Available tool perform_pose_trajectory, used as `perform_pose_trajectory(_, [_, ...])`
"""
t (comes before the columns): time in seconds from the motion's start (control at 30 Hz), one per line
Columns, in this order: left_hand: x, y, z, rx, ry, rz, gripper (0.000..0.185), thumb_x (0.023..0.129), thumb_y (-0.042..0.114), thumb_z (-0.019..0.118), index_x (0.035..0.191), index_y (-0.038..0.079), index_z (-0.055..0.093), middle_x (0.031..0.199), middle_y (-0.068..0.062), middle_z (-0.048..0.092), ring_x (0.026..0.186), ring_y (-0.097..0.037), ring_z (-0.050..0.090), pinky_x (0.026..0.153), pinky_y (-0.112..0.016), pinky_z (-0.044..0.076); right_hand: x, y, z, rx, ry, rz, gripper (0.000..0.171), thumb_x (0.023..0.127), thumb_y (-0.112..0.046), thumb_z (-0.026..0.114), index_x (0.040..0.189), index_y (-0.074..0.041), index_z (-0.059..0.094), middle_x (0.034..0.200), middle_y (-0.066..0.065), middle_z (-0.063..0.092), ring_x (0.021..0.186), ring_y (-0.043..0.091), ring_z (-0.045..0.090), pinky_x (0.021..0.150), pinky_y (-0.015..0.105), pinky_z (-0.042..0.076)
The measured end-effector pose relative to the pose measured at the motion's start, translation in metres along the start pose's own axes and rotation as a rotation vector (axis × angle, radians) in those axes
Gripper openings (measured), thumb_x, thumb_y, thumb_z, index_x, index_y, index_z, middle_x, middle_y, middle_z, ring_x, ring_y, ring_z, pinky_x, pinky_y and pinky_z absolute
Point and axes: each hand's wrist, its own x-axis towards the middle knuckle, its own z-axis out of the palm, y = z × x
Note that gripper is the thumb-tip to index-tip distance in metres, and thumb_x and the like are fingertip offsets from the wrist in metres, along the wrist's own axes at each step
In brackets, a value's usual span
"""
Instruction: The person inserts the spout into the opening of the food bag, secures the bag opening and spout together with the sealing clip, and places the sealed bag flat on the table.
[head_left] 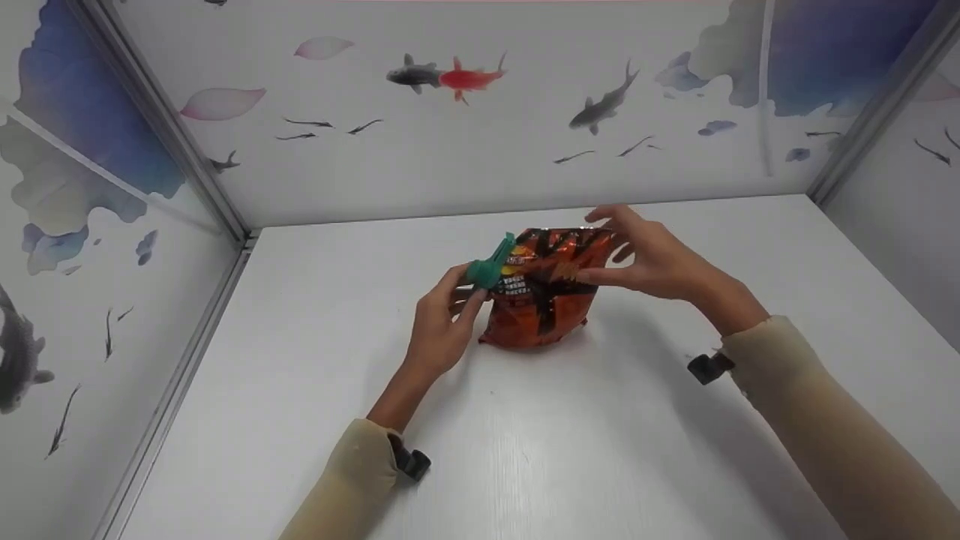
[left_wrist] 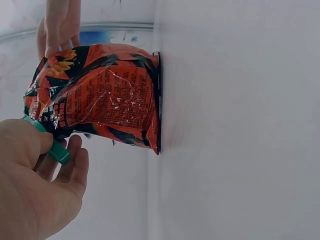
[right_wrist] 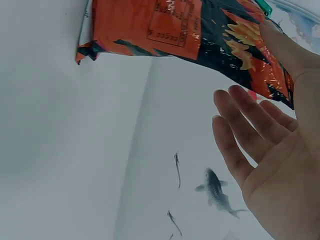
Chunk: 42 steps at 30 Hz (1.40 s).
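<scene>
An orange-and-black snack bag [head_left: 551, 300] stands upright on the white table, its printed back panel showing in the left wrist view. A green bag clip [head_left: 491, 264] lies against the bag's upper left edge. My left hand [head_left: 441, 322] pinches this clip between thumb and fingers; in the left wrist view the clip's end [left_wrist: 60, 152] sticks out between them. At the bag's upper right is my right hand [head_left: 660, 259], its thumb laid on the bag's front. In the right wrist view the other fingers [right_wrist: 250, 125] are spread and loosely bent, apart from the bag.
The white table [head_left: 315, 375] meets a back wall [head_left: 480, 165] printed with fish and petals, close behind the bag. Side panels with metal frame posts [head_left: 161, 112] enclose it left and right. Black wrist mounts [head_left: 709, 367] sit at both sleeves.
</scene>
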Motion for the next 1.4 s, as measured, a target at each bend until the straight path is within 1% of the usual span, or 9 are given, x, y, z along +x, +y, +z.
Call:
perform_pose_trajectory(0.2, [0.000, 0.001, 0.000, 0.003, -0.002, -0.004, 0.039, 0.111, 0.015, 0.063, 0.149, 0.017, 0.059, 0.139, -0.005, 0.072, 0.123, -0.019, 0.074, 0.106, -0.036, 0.062, -0.013, 0.019, 0.015, 0.026, -0.097, 0.002, 0.062, 0.097, -0.044, 0.082, 0.149, -0.022, 0.056, 0.128, -0.001, 0.075, 0.110, 0.021, 0.073, 0.098, 0.048, 0.065])
perform_pose_trajectory(0.37, [-0.001, 0.000, -0.001, 0.004, 0.001, -0.001, 0.039, 0.111, 0.015, 0.063, 0.150, 0.018, 0.059, 0.140, -0.005, 0.072, 0.124, -0.020, 0.074, 0.106, -0.038, 0.063, -0.018, 0.025, 0.029, 0.023, -0.114, -0.010, 0.046, 0.100, -0.036, 0.081, 0.141, -0.019, 0.068, 0.126, 0.000, 0.077, 0.107, 0.019, 0.074, 0.097, 0.047, 0.065])
perform_pose_trajectory(0.57, [-0.001, -0.002, 0.000, -0.001, 0.009, -0.010, 0.039, 0.111, 0.015, 0.062, 0.149, 0.021, 0.059, 0.141, -0.003, 0.071, 0.124, -0.020, 0.074, 0.105, -0.038, 0.063, -0.021, 0.029, 0.040, 0.005, -0.064, -0.005, 0.035, 0.101, -0.031, 0.080, 0.133, -0.019, 0.073, 0.121, -0.003, 0.080, 0.102, 0.016, 0.074, 0.093, 0.041, 0.065])
perform_pose_trajectory(0.7, [0.002, -0.001, 0.001, -0.003, 0.014, -0.006, 0.039, 0.111, 0.015, 0.063, 0.149, 0.021, 0.059, 0.142, -0.004, 0.071, 0.124, -0.020, 0.074, 0.105, -0.036, 0.063, -0.024, 0.031, 0.042, 0.021, -0.015, -0.013, 0.035, 0.101, -0.033, 0.080, 0.133, -0.020, 0.074, 0.120, -0.004, 0.080, 0.101, 0.017, 0.074, 0.092, 0.043, 0.065])
perform_pose_trajectory(0.9, [0.008, 0.000, 0.004, 0.003, 0.018, -0.006, 0.038, 0.112, 0.015, 0.062, 0.149, 0.018, 0.058, 0.141, -0.005, 0.071, 0.124, -0.019, 0.074, 0.104, -0.031, 0.063, -0.029, 0.033, 0.045, 0.029, 0.052, -0.014, 0.036, 0.101, -0.035, 0.080, 0.133, -0.021, 0.075, 0.118, -0.005, 0.081, 0.099, 0.014, 0.074, 0.089, 0.036, 0.065])
perform_pose_trajectory(1.03, [0.010, 0.001, 0.005, 0.007, 0.028, -0.001, 0.038, 0.111, 0.013, 0.062, 0.149, 0.015, 0.058, 0.141, -0.007, 0.071, 0.121, -0.019, 0.076, 0.101, -0.028, 0.063, -0.032, 0.034, 0.047, 0.028, 0.082, -0.021, 0.036, 0.102, -0.035, 0.078, 0.134, -0.018, 0.075, 0.117, -0.004, 0.082, 0.099, 0.014, 0.075, 0.089, 0.037, 0.066])
perform_pose_trajectory(1.2, [0.012, 0.002, 0.011, -0.051, 0.030, 0.003, 0.036, 0.111, 0.014, 0.062, 0.147, 0.012, 0.058, 0.141, -0.012, 0.070, 0.120, -0.024, 0.078, 0.100, -0.029, 0.064, -0.036, 0.036, 0.046, 0.031, 0.105, -0.021, 0.032, 0.102, -0.035, 0.079, 0.129, -0.019, 0.078, 0.114, -0.005, 0.082, 0.098, 0.013, 0.075, 0.088, 0.040, 0.066])
perform_pose_trajectory(1.3, [0.012, 0.003, 0.014, -0.094, 0.027, -0.008, 0.036, 0.112, 0.014, 0.061, 0.148, 0.011, 0.056, 0.142, -0.014, 0.068, 0.122, -0.029, 0.077, 0.099, -0.030, 0.064, -0.037, 0.038, 0.045, 0.034, 0.116, -0.023, 0.028, 0.102, -0.034, 0.079, 0.126, -0.019, 0.079, 0.112, -0.006, 0.082, 0.098, 0.012, 0.075, 0.088, 0.038, 0.067])
perform_pose_trajectory(1.4, [0.012, 0.005, 0.017, -0.111, 0.036, -0.033, 0.037, 0.112, 0.017, 0.061, 0.148, 0.012, 0.056, 0.141, -0.014, 0.067, 0.122, -0.030, 0.077, 0.096, -0.029, 0.065, -0.037, 0.039, 0.045, 0.045, 0.122, -0.027, 0.027, 0.102, -0.034, 0.078, 0.124, -0.019, 0.080, 0.110, -0.006, 0.083, 0.096, 0.012, 0.077, 0.087, 0.032, 0.067])
